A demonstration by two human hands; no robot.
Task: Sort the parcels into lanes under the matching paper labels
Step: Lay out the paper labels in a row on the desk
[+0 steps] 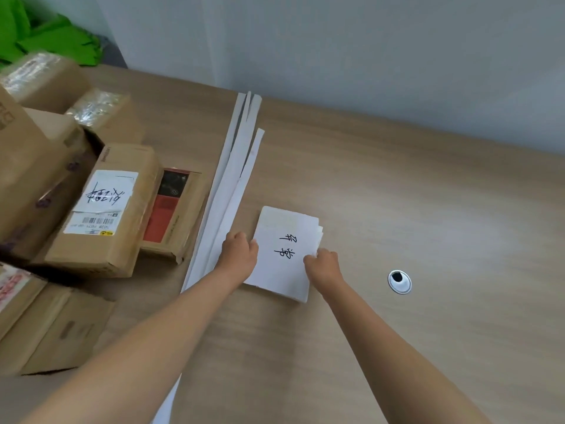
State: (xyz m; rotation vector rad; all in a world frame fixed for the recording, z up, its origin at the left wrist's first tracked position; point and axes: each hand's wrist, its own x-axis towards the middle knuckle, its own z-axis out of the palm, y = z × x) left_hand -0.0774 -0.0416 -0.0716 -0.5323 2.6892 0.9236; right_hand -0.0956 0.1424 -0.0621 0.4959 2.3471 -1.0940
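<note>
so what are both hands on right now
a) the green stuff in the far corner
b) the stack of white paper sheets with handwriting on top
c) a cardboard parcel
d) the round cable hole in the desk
b: the left hand and the right hand each hold a side edge of the stack of white paper sheets, which lies on the desk; the cardboard parcels sit apart at the left, untouched.

Both bare forearms reach forward and draw toward each other; the left hand (238, 255) lies knuckles-up, its fingers curled on the left edge of the paper stack (275, 276); the right hand (324, 266) (slightly nearer the body) pinches the stack's right edge; both wrists are straight.
</note>
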